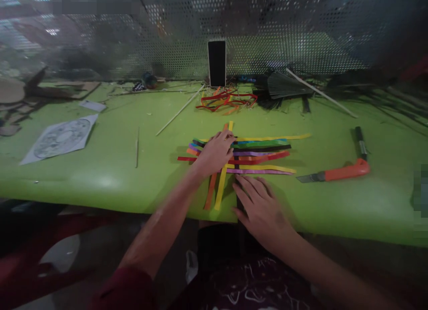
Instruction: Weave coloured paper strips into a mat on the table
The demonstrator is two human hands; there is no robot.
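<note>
Several coloured paper-like strips lie crosswise on the green table, interlaced with an orange strip and a yellow strip that run toward me. My left hand rests over the left part of the weave, fingers slightly bent and apart, fingertips near its far edge. A black strip crosses the weave to the right of that hand. Below the weave, my right hand lies with fingers spread, its fingertips at the near part of the black strip. What lies under both palms is hidden.
A red-handled cutter knife and a black marker lie at right. Behind the weave are loose red strips and an upright phone. A patterned paper, thin sticks and dark fibres lie around.
</note>
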